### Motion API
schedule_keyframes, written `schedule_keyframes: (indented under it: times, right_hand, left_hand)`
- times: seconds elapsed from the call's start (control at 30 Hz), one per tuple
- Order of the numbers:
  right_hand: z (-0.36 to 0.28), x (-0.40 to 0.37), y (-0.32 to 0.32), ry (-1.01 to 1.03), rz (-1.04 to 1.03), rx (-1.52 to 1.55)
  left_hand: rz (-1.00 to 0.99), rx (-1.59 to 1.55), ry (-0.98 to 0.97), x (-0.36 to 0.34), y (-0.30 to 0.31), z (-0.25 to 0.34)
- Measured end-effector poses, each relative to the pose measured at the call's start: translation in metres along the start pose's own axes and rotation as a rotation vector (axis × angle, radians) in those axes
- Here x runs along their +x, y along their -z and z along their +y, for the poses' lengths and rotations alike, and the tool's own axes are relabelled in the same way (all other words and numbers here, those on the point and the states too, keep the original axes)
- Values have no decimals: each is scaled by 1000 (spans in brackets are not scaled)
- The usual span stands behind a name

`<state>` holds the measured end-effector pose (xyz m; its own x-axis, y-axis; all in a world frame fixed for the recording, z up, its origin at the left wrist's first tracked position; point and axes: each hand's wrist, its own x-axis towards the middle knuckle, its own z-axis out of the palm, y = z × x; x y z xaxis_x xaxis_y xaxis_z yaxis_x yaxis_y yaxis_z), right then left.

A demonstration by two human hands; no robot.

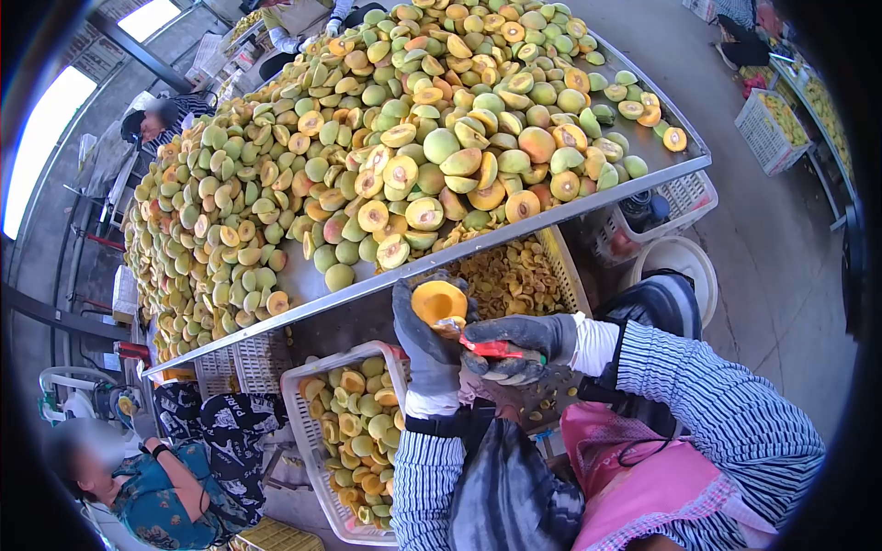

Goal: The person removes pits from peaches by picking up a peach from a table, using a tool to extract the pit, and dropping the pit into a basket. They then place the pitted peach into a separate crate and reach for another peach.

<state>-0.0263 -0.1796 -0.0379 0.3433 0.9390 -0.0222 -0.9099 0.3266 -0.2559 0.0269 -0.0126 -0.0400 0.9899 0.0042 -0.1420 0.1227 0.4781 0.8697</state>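
My left hand [427, 344], in a dark glove, holds a halved yellow fruit [439, 302] with its hollowed cut face turned up. My right hand [514, 344], also gloved, is closed around a tool with a red handle [494, 349]. The tool's metal end touches the lower edge of the fruit half. Both hands are just below the metal rim of a table [441, 262] heaped with green and orange fruit halves [400, 172].
A white crate [299, 413] of fruit halves stands at lower left. Under the table edge is a yellow crate [562, 271] with peelings. A white bucket [703, 266] and another crate [698, 197] are at right. A co-worker [175, 487] sits at left; others are further back.
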Motion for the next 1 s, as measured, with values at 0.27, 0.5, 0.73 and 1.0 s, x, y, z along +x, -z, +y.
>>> schedule_keyframes:
  times: [0.27,0.5,0.73,1.0]
  right_hand:
    - [-2,-18,9,317,1299,-1923]
    - [-4,13,0,425,1307,-2147]
    - [2,18,23,281,1385,-2262]
    - [-45,-34,5,646,1530,-2128]
  left_hand:
    - [71,-96,189,-7,29,3]
    - [-155,-47,173,-23,37,-8]
    - [-323,45,147,-36,39,-1]
    - [-1,634,-231,-51,121,74]
